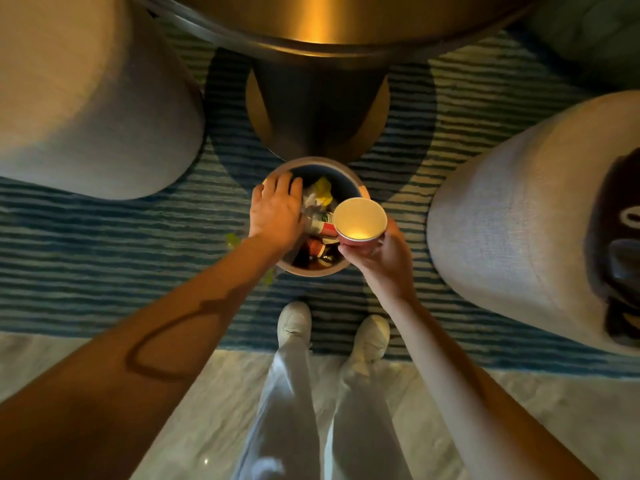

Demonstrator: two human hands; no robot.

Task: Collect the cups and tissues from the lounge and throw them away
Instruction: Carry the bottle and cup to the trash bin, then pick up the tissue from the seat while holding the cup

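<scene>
Directly below the head camera, the only view, a small round waste bin (313, 268) stands on a blue striped rug (104, 230), just in front of the dark pedestal base (317, 109) of a round table (346, 22). Two pale upholstered seats flank it, one (86, 98) at left and one (519, 220) at right, the latter with some dark item lying on it that is too dim to name.

The left hand (275, 211) reaches over the bin's left rim, palm down, fingers (289, 185) loosely spread and curved into the opening. Whether they are pressing or pinching something beneath is hidden by the hand itself, so I cannot tell if it holds anything. The right hand (379, 258) grips a red paper cup (360, 220) from below, fingers wrapped round its wall. The cup is upright, its pale inside looks empty, and it hangs over the bin's right rim, not yet let go.

Inside the bin lies a heap of rubbish (320, 216): crumpled white tissue or wrapping, something yellow, and red-and-white pieces that could be other cups. A small greenish scrap (233, 239) lies on the rug just left of the bin, partly behind the left forearm.

Judging by the fill, much of the collecting seems done. This cup is at the point of disposal, the scrap on the rug may need picking up, and whether more cups or tissues remain elsewhere in the lounge cannot be seen from here.
</scene>
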